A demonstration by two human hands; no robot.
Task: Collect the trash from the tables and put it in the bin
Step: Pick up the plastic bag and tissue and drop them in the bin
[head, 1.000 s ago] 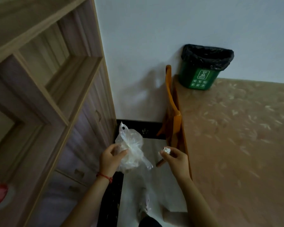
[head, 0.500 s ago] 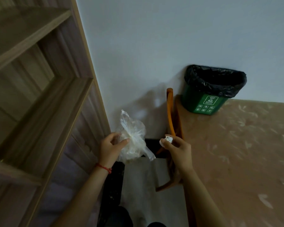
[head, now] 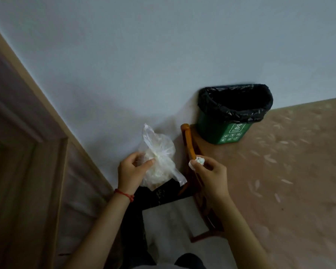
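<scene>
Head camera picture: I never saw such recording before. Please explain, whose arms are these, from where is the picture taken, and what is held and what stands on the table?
No machine here: a person wears a camera on the head, looking down at their own arms. The left hand grips a clear plastic bag of trash. The right hand pinches a small white paper wad. On the table, against the wall, stands a green bin with a black liner. An orange chair stands beside the table.

Head view, downward, near both hands
</scene>
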